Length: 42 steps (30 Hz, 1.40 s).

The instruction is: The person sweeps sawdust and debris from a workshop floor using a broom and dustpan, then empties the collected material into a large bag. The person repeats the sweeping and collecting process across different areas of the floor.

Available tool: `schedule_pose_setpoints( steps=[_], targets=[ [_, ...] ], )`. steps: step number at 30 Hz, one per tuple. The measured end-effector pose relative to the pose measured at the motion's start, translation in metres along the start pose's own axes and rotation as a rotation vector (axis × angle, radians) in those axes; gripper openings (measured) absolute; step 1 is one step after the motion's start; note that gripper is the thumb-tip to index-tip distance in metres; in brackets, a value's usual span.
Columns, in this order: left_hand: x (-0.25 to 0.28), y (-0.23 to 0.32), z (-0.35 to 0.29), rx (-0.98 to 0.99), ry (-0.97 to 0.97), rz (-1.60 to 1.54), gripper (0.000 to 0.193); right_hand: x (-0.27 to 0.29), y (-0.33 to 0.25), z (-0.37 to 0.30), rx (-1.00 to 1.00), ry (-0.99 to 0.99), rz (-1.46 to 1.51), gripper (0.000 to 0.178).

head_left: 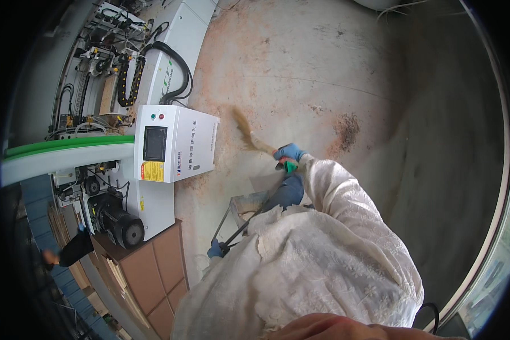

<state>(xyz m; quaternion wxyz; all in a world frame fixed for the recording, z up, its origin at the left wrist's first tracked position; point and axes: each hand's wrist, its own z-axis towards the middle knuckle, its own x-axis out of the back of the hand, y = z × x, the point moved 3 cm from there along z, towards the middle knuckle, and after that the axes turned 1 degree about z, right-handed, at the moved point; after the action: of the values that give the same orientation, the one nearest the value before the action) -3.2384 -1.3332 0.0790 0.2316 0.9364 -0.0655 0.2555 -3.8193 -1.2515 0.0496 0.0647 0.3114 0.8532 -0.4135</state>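
My right hand (290, 152), in a blue glove, is closed round a short hand broom (260, 145). The broom's tan bristles (242, 126) reach over the floor to the upper left and look smeared. Just under that hand shows a red and green patch; I cannot tell what it belongs to. Lower left, my left hand (215, 249), also blue-gloved, grips the dark handle of a grey dustpan (249, 203). The dustpan's pan lies near my blue trouser leg (288, 191). My pale smock partly hides the dustpan and its handle.
A white machine cabinet (195, 144) with a small screen and buttons stands left of the broom. Dark sawdust-like debris (346, 131) lies on the concrete floor (317, 56). Brown boxes (153, 269) and a black motor (116, 224) sit lower left. Another person's dark sleeve (76, 247) shows far left.
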Motion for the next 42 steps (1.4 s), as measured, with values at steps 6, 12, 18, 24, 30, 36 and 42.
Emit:
schedule_pose_setpoints(
  steps=[6,12,18,24,30,36,42],
  targets=[
    [-0.053,0.095,0.003,0.002,0.098,0.309,0.05,0.131,-0.041,-0.015,-0.187,0.249,0.573,0.039],
    [-0.153,0.161,-0.018,-0.044,-0.146,0.199,0.045,0.204,-0.117,-0.108,0.026,0.499,0.504,0.034],
    [-0.243,0.237,-0.1,-0.258,-0.161,0.263,0.037,0.231,-0.208,-0.134,0.011,0.465,0.463,0.051],
    [-0.333,0.307,-0.16,-0.155,-0.169,0.18,0.034,0.271,-0.255,-0.027,0.057,0.242,0.669,0.059],
    [-0.399,0.355,-0.187,-0.19,-0.16,0.158,0.04,0.305,-0.288,0.104,-0.059,0.255,0.652,0.047],
    [-0.442,0.403,-0.203,-0.245,-0.204,0.155,0.044,0.378,-0.273,0.051,-0.062,0.528,0.594,0.047],
    [-0.486,0.438,-0.176,-0.244,-0.143,0.239,0.049,0.39,-0.296,-0.045,-0.025,0.578,0.552,0.059]
  ],
)
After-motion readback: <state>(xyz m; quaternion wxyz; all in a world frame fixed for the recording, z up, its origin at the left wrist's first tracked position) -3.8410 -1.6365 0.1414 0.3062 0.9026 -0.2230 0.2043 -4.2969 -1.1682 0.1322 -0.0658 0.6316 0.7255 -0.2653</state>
